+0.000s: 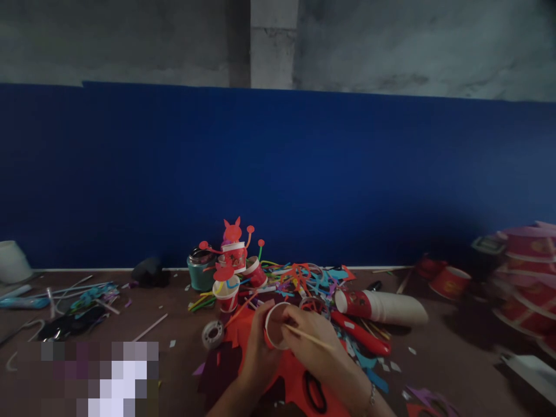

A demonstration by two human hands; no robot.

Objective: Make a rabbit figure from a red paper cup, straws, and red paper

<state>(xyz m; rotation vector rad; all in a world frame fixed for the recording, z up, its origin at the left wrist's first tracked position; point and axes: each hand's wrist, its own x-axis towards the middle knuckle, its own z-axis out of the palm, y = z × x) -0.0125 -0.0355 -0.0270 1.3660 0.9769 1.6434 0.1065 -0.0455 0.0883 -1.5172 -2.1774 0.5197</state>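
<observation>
My left hand (259,350) is wrapped round a red paper cup (273,330) with a white rim, its mouth tilted towards me. In my right hand (316,335), a thin yellowish stick (315,339) is pinched, and the fingers reach into the cup's mouth. What the fingertips touch inside the cup is hidden. Beneath both hands lies cut red paper (293,376). A black scissor handle (314,392) rests on that paper under my right wrist. To the left of the cup stands a clear tape roll (212,334).
Decorated cup figures (234,256) stand beside a teal jar (201,272) at the back. Colourful pipe cleaners and scraps (299,277) pile up behind the cup. Stacked paper cups (386,307) and a red tool (360,333) lie rightward. A blue partition (278,174) borders the table.
</observation>
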